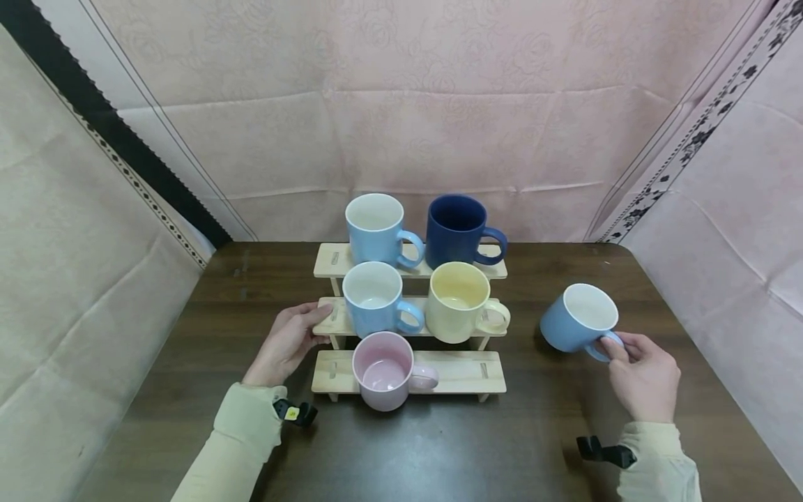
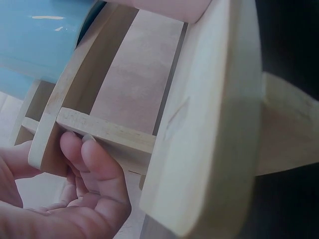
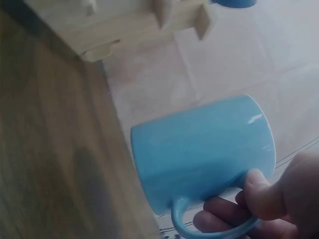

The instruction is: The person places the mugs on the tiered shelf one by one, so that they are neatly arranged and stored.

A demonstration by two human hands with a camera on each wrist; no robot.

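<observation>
My right hand (image 1: 645, 376) grips the handle of a light blue mug (image 3: 199, 149) with a white inside, tilted over the right part of the table. My left hand (image 1: 287, 343) holds the left end of the middle shelf of a three-step wooden rack (image 1: 467, 371); in the left wrist view its fingers (image 2: 102, 162) curl under the board. On the top step stand a light blue mug (image 1: 375, 240) and a navy mug (image 1: 448, 240). The middle step carries another light blue mug (image 1: 371, 307) and a cream yellow mug (image 1: 453, 314). A pink mug (image 1: 384, 383) sits on the bottom step.
The rack stands on a dark brown wooden table (image 1: 439, 460). Pale patterned cloth (image 1: 439, 125) hangs behind the table and along both sides. Black straps with small mounts sit on both wrists.
</observation>
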